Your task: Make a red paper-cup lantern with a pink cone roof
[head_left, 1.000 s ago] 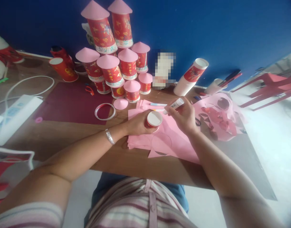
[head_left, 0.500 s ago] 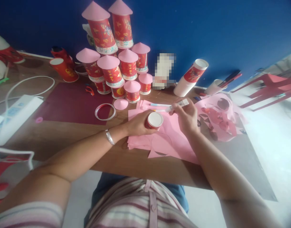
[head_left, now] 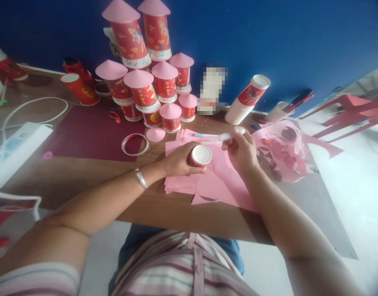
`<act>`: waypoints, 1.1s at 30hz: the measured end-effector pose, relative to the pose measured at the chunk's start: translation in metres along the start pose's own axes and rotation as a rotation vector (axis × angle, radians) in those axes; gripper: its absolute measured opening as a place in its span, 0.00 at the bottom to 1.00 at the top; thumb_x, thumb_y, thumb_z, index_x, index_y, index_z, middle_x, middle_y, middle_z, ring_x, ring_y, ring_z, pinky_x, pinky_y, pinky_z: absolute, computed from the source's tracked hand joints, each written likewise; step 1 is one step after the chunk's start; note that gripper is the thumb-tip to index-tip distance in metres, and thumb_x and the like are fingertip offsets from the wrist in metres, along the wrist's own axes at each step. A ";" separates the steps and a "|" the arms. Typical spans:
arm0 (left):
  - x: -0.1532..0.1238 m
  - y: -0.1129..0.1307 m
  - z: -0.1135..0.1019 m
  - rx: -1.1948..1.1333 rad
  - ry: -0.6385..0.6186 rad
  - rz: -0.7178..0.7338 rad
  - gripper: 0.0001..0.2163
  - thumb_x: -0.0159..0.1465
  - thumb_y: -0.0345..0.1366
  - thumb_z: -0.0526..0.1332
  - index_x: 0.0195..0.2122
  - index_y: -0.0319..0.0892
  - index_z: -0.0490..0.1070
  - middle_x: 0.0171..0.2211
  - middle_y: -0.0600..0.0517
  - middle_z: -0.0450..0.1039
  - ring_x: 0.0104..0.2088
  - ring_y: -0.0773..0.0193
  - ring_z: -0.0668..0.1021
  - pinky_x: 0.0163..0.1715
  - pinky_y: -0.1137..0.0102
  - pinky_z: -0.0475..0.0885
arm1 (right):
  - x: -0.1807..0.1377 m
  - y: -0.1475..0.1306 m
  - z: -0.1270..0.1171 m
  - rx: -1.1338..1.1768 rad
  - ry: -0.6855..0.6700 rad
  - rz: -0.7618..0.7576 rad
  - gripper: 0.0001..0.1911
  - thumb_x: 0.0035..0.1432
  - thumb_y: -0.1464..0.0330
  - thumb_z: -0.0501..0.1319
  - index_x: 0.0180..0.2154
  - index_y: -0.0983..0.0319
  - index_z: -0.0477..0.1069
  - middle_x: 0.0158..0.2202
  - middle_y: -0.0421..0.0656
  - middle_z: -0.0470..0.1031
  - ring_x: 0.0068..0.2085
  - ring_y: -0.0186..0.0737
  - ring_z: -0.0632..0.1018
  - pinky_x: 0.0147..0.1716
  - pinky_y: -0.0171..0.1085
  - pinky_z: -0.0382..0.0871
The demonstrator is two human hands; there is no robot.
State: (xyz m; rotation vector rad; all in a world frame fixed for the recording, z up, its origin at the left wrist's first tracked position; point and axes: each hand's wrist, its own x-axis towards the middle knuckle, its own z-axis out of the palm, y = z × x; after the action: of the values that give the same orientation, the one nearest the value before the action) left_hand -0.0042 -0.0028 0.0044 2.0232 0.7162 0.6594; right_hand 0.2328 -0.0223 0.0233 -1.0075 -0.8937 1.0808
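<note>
My left hand [head_left: 179, 159] is wrapped round a small red paper cup [head_left: 201, 155], its round white end facing up. A short way to the right, my right hand [head_left: 242, 149] is closed on a slim white tube [head_left: 227, 136]; the fingers hide part of it. Beneath both hands lie sheets of pink paper [head_left: 219, 181], some with curved cut edges. A white pen with a light blue end [head_left: 204, 135] rests on the paper behind the cup.
Behind stand several red cups with pink paper cones [head_left: 139, 88]. A loose pink cone [head_left: 155, 134] and a white ring [head_left: 135, 144] lie left of the paper. Stacked cups [head_left: 247, 98] lean at the back right, near pink scraps [head_left: 284, 156]. A power strip [head_left: 25, 152] lies left.
My right hand has turned slightly and its fingers have shifted along the white tube, covering more of it. My left hand keeps the cup in about the same place. The view has shifted slightly.
</note>
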 end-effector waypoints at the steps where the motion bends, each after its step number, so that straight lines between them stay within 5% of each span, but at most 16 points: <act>1: -0.001 -0.001 0.001 0.024 0.022 0.027 0.30 0.56 0.48 0.79 0.54 0.42 0.69 0.53 0.43 0.81 0.53 0.46 0.82 0.53 0.52 0.79 | 0.000 0.001 0.000 0.004 -0.008 0.005 0.28 0.49 0.47 0.80 0.29 0.56 0.66 0.20 0.31 0.67 0.21 0.30 0.71 0.21 0.32 0.68; 8: -0.005 0.000 0.002 0.347 0.228 0.444 0.21 0.68 0.40 0.71 0.58 0.44 0.68 0.53 0.41 0.78 0.58 0.47 0.79 0.59 0.48 0.77 | -0.001 0.003 -0.003 -0.035 -0.055 0.043 0.24 0.53 0.49 0.78 0.32 0.56 0.70 0.23 0.32 0.68 0.23 0.30 0.72 0.23 0.34 0.68; 12: -0.007 0.003 0.002 0.545 0.339 0.517 0.21 0.68 0.37 0.69 0.60 0.43 0.68 0.53 0.40 0.77 0.57 0.47 0.79 0.58 0.49 0.76 | -0.002 0.001 -0.006 -0.053 -0.124 0.014 0.20 0.55 0.49 0.76 0.35 0.54 0.73 0.24 0.33 0.68 0.23 0.31 0.72 0.23 0.35 0.69; 20: -0.009 0.007 0.002 0.602 0.302 0.424 0.20 0.66 0.37 0.70 0.57 0.42 0.70 0.53 0.40 0.75 0.56 0.45 0.78 0.57 0.50 0.77 | -0.015 -0.012 0.010 -0.094 -0.173 -0.193 0.24 0.58 0.46 0.76 0.34 0.56 0.71 0.26 0.33 0.70 0.23 0.31 0.72 0.21 0.35 0.70; 27: -0.007 0.004 0.007 0.213 0.121 0.212 0.33 0.56 0.44 0.80 0.57 0.43 0.67 0.54 0.42 0.78 0.55 0.47 0.81 0.54 0.52 0.80 | -0.035 -0.030 0.020 -0.391 -0.219 -0.420 0.21 0.64 0.47 0.72 0.37 0.56 0.74 0.27 0.36 0.75 0.24 0.34 0.75 0.22 0.37 0.69; 33: -0.005 0.007 0.005 -0.007 0.012 0.009 0.33 0.55 0.42 0.80 0.58 0.45 0.69 0.57 0.44 0.80 0.56 0.47 0.82 0.57 0.51 0.78 | -0.041 -0.037 0.027 -0.733 -0.250 -0.666 0.18 0.68 0.49 0.68 0.39 0.55 0.74 0.32 0.38 0.79 0.30 0.38 0.78 0.32 0.40 0.75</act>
State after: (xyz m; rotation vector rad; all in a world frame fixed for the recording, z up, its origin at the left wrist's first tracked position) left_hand -0.0026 -0.0118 0.0070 2.0187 0.7114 0.6795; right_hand 0.2079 -0.0619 0.0626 -1.0389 -1.7507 0.2960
